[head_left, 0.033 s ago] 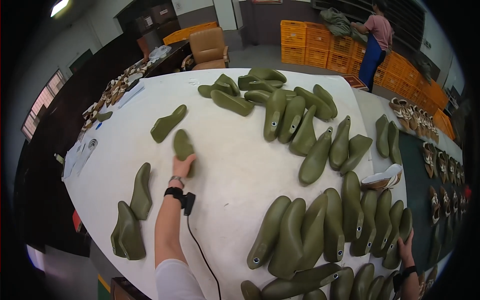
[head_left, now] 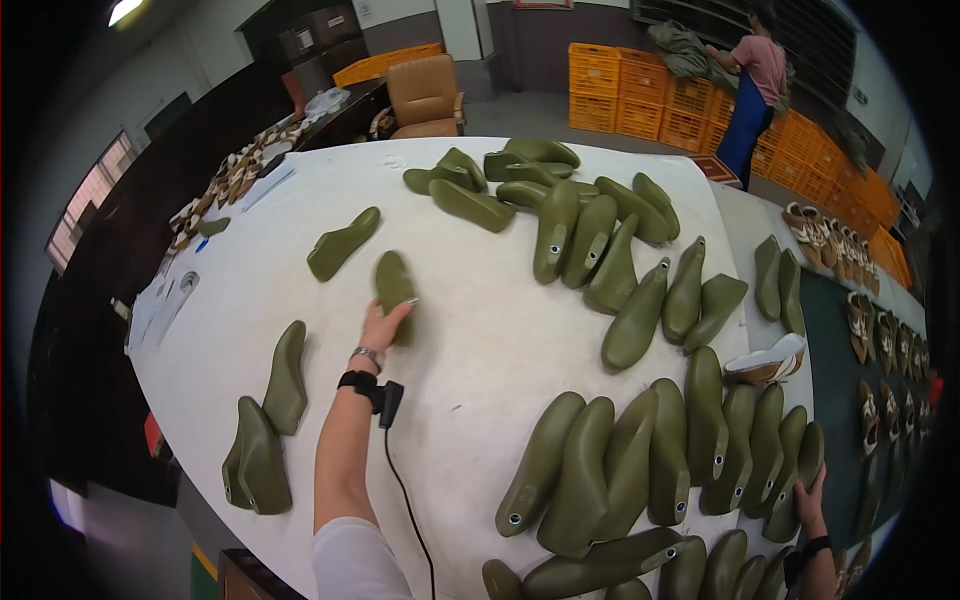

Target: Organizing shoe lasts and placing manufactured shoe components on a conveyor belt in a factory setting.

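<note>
White tabletop (head_left: 480, 345) spans most of the view. Near right, a row of olive-green shoe lasts (head_left: 572, 480). Left of ctr, a single last (head_left: 393, 276) stands out: prob. hard plastic, stiff, smooth, a bit slippery, mod. weight, not fragile; best gripped round its narrow waist. L hand (head_left: 383, 326) holds it, fingers wrapped round its near part. R hand (head_left: 812, 502) is against the row's right end; can't tell if it's gripping.

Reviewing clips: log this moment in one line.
left hand: holds green shoe last; right hand: at grouped shoe last; surface: white table
</note>
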{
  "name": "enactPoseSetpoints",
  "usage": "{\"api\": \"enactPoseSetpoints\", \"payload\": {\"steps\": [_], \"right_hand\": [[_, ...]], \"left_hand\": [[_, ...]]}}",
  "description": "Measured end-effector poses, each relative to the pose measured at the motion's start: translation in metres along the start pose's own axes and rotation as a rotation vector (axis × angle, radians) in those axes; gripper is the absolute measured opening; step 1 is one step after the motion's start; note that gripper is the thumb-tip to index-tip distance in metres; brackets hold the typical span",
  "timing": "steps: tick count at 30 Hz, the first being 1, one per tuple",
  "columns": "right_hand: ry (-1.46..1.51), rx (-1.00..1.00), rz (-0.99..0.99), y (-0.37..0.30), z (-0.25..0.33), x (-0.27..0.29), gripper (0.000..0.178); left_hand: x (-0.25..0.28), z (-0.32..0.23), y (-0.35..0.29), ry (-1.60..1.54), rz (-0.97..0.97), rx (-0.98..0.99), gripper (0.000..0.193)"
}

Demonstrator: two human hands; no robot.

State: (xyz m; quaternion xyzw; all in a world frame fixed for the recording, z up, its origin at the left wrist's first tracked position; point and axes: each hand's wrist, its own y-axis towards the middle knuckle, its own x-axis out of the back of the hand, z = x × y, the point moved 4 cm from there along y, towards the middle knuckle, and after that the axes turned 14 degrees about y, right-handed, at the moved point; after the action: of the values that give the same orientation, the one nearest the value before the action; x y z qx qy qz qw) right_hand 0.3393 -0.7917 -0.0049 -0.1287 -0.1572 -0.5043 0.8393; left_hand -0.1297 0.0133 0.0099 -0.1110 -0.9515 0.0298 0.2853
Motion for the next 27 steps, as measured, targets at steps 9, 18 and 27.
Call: {"api": "enactPoseSetpoints", "payload": {"steps": [9,18,27], "right_hand": [[-0.324,0.109,-0.117,-0.038,0.035,0.036,0.070],[-0.477,-0.379,0.069,-0.063,0.085,0.012,0.078],[-0.394,-0.082,0.395,-0.278,0.182,0.036,0.050]], "left_hand": [[0.122,0.092,-0.017,1.209,-0.263,0.132,0.082],[-0.229,-0.156,-0.075,0.904,0.340,-0.716,0.081],[-0.181,-0.216,-0.238,0.814,0.311,-0.884,0.081]]}}
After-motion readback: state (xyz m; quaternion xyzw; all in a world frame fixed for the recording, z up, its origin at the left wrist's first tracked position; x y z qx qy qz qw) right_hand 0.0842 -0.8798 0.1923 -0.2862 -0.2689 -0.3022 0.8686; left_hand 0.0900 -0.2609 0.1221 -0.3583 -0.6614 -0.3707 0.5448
